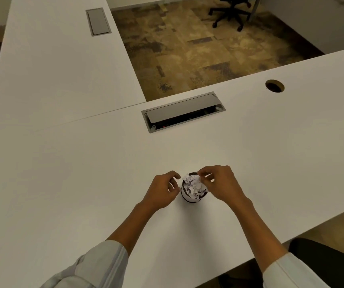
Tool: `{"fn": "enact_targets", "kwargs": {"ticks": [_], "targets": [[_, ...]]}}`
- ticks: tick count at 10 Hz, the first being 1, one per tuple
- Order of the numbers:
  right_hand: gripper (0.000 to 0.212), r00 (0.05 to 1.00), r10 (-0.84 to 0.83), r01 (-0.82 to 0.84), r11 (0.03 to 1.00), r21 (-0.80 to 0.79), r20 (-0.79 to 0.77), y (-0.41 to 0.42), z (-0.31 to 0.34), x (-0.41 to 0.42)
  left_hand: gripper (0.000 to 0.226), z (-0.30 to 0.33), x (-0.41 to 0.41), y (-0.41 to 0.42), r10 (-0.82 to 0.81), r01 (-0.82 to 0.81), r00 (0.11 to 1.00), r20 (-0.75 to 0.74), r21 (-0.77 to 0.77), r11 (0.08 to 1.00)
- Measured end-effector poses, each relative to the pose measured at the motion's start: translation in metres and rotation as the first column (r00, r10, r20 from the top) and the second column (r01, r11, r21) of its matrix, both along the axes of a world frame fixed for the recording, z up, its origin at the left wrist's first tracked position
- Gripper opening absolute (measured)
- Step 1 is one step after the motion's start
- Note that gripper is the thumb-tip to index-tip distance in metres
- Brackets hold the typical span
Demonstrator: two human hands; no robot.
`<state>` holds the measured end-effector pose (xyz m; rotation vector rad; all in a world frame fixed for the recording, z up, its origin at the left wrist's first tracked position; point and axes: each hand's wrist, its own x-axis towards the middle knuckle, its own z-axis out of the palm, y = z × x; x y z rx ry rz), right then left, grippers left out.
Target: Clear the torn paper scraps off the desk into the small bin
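Observation:
A small round bin (189, 198), white-sided with a dark rim, stands on the white desk (83, 173) in front of me. Torn white paper scraps (193, 186) fill it and heap above the rim. My left hand (162, 191) curls beside the bin's left side, fingers apart, thumb close to its wall. My right hand (222, 183) is over the bin's right rim, fingertips pinched on the scraps at the top of the heap. I see no loose scraps on the desk around the bin.
A grey cable hatch (182, 112) lies partly raised behind the bin. A round cable hole (274, 85) is at the far right. Another hatch (98, 21) sits on the left desk wing. An office chair (232, 11) stands on the carpet beyond.

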<state>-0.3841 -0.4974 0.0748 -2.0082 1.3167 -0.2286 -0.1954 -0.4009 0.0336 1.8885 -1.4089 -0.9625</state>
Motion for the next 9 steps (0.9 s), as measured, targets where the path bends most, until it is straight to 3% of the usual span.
{"fn": "enact_targets", "kwargs": {"ticks": [3, 5, 7, 9], "targets": [[0.013, 0.976, -0.010, -0.013, 0.995, -0.102, -0.218, -0.008, 0.027, 0.005, 0.023, -0.007, 0.025, 0.034, 0.147, -0.147, 0.989, -0.001, 0.016, 0.989], [0.021, 0.830, 0.138, -0.153, 0.988, 0.018, -0.540, 0.003, -0.023, 0.047, 0.024, -0.009, 0.034, 0.051, 0.158, -0.158, 0.987, 0.014, 0.053, 0.986], [0.020, 0.758, 0.191, -0.218, 0.975, 0.033, -0.623, 0.005, -0.049, 0.061, 0.023, -0.012, 0.045, 0.061, 0.168, -0.170, 0.985, 0.024, 0.073, 0.983], [0.013, 0.886, -0.009, 0.003, 1.000, -0.013, -0.464, -0.006, -0.020, 0.043, 0.022, -0.011, 0.052, 0.071, 0.163, -0.164, 0.987, 0.014, 0.078, 0.983]]}}
